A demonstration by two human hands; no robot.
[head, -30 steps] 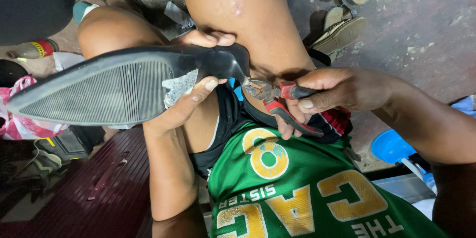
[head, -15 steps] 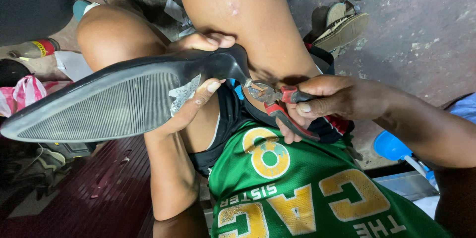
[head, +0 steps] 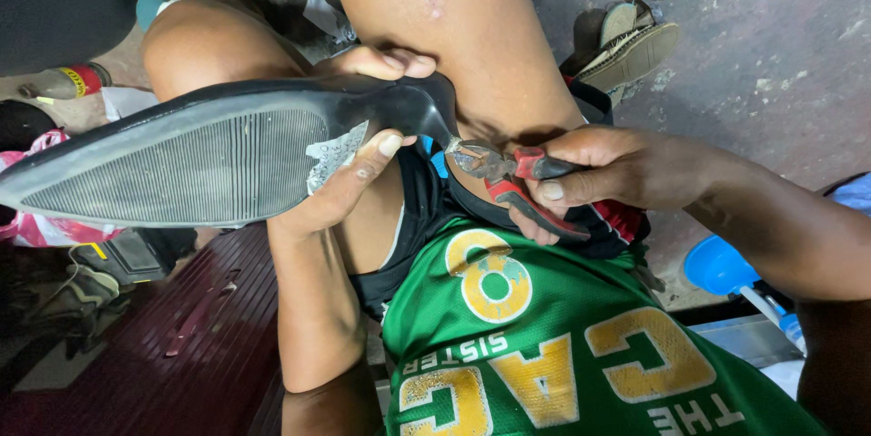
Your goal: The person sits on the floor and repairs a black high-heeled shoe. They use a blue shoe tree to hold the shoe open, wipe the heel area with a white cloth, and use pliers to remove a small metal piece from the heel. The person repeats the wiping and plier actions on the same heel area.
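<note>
Black shoe (head: 209,150) lying sole-up across the knees, toe pointing left, clasped at the arch in left hand (head: 349,177) grip. Right hand (head: 608,168) grip closed on red-handled pliers (head: 508,173), nose biting the heel tip. Sandals (head: 635,37) far right on open floor (head: 771,82).

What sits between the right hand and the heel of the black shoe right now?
In the head view, red-handled pliers bridge that stretch: the right hand grips the handles, and the metal nose meets the heel tip of the black shoe, which the left hand holds.
</note>
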